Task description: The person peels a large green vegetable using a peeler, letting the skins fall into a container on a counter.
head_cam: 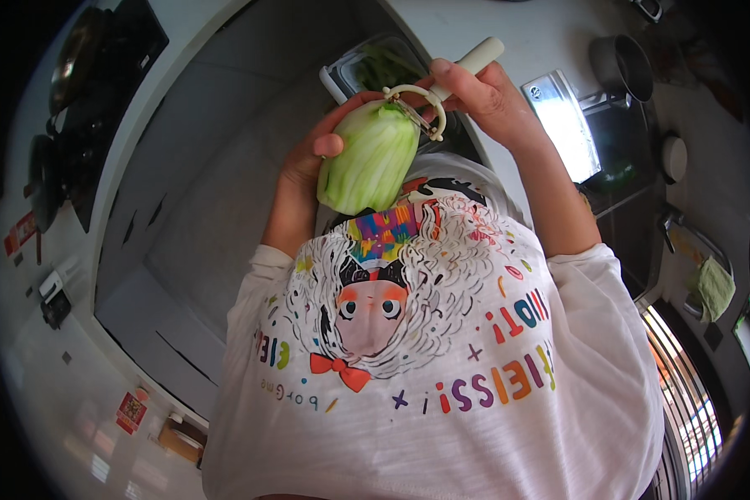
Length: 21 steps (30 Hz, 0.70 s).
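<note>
My left hand (pixel 306 147) grips a peeled, pale green gourd (pixel 369 162) from its left side, with the thumb on the near face. In my right hand (pixel 484 97) is a Y-shaped vegetable peeler (pixel 475 62) with a cream handle. Its metal blade lies against or just over the gourd's upper right end, where a small patch of darker green shows. Long light streaks run down the gourd's surface. Below the hands, a pale-rimmed container (pixel 334 81) holds green peelings (pixel 387 62); the hands and gourd hide part of it.
A white counter (pixel 469 19) edge runs by my right arm. On that side are a metal pot (pixel 622 65), a shiny rectangular thing (pixel 565 125), a sink (pixel 628 212) and a green cloth (pixel 714 289). Left stands a black cooktop (pixel 109 106) with pans.
</note>
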Motion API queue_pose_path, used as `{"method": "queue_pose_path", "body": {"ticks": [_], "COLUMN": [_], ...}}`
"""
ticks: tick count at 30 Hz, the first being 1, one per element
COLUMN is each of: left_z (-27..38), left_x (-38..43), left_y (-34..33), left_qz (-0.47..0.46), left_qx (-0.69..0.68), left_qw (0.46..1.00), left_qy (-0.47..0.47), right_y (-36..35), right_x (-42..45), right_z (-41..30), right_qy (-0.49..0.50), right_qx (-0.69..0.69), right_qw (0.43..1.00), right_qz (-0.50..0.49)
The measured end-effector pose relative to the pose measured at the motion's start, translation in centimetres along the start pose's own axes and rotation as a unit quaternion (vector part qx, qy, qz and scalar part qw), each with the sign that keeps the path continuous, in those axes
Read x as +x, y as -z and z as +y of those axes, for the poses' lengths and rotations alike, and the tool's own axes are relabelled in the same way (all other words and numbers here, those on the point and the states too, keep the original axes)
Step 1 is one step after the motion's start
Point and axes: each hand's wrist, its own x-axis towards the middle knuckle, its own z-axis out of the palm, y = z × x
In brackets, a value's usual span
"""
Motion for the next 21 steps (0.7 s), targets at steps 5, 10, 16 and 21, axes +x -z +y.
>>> {"method": "queue_pose_path", "body": {"ticks": [5, 10, 16, 21], "left_z": [-0.8, -0.9, -1.5, -1.3], "left_x": [0.3, 0.2, 0.1, 0.1], "left_y": [0.9, 1.2, 1.2, 1.7], "left_qz": [-0.029, -0.033, -0.041, -0.044], "left_qx": [0.009, -0.001, -0.017, -0.008], "left_qw": [1.000, 0.999, 0.999, 0.998], "left_qy": [-0.007, -0.008, -0.026, -0.032], "right_y": [0.0, 0.3, -1.0, -1.3], "right_x": [0.5, 1.1, 1.0, 1.0], "right_z": [1.7, 0.9, 1.9, 0.4], "right_qy": [-0.038, -0.033, -0.081, -0.031], "right_qx": [0.098, 0.058, 0.224, 0.100], "right_qw": [0.994, 0.997, 0.970, 0.994], "right_qz": [0.013, -0.027, -0.047, -0.024]}}
